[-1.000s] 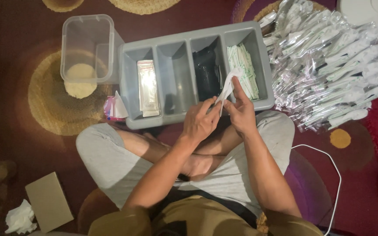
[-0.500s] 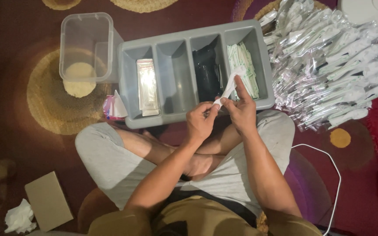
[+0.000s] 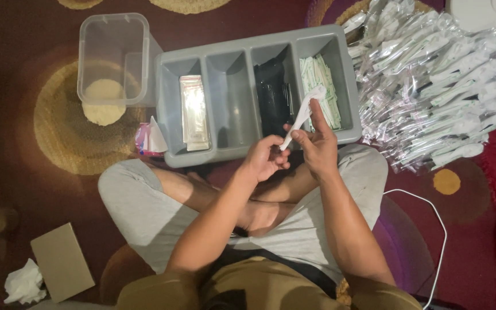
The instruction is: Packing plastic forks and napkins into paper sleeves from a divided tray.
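Right hand [image 3: 318, 149]: grip pinching a white plastic spoon [image 3: 302, 115] over the grey tray [image 3: 202, 56].
Left hand [image 3: 263, 159]: fingertips pressed on the spoon's lower end.
Wrapped spoons [image 3: 431, 92]: heaped at 3 o'clock from the tray.

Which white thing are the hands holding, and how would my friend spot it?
Find the grey tray with four slots. Just in front of its right end, the left hand and right hand pinch a thin white spoon. Unlike the wrapped spoons piled alongside, it is bare.

Heap of clear-wrapped spoon packets [image 3: 431, 97] right of grey tray [image 3: 259, 150].
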